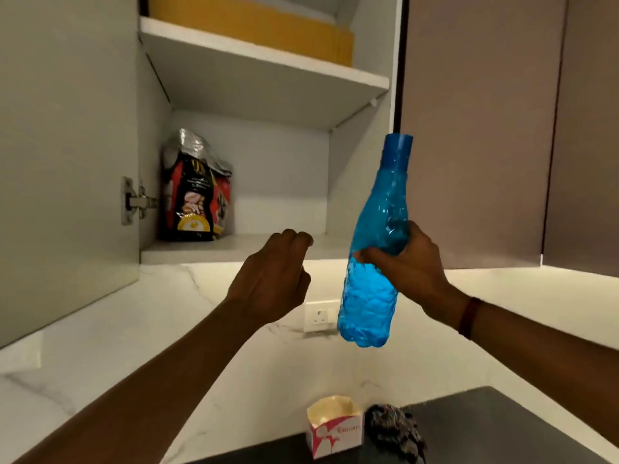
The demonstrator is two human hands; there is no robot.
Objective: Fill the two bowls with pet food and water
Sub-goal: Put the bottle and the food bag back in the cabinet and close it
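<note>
1. At the far left we see the open cabinet door [67,155] swung towards us, its metal hinge [135,200] on the inner edge.
2. Just right of the hinge, on the lower shelf [234,247] of the cabinet, stands the pet food bag [194,189], black and red with a crumpled silver top. It is upright against the left wall of the compartment, with nothing touching it.
3. On the upper shelf [268,61] we see a yellow box [261,25], partly cut off by the top of the view.
4. Our left hand [271,279] is raised in front of the lower shelf edge, fingers curled loosely inward and holding nothing. It is near the blue bottle but apart from it.
5. Behind and below that hand, a white wall socket [320,316] sits on the marbled backsplash [150,313].
6. Our right hand [408,262] is wrapped around the middle of the blue bottle [378,249], thumb across its front. The bottle is held in the air, nearly upright and leaning slightly right at the top, cap [398,145] on.
7. Low on the dark counter [502,426] stands a small paper box [335,430], white with pink print, open at the top. A dark crumpled object [395,430] lies just beside it on the right; we cannot tell what it is.
8. At the far right, the neighbouring brown cabinet doors [485,128] are closed.
</note>
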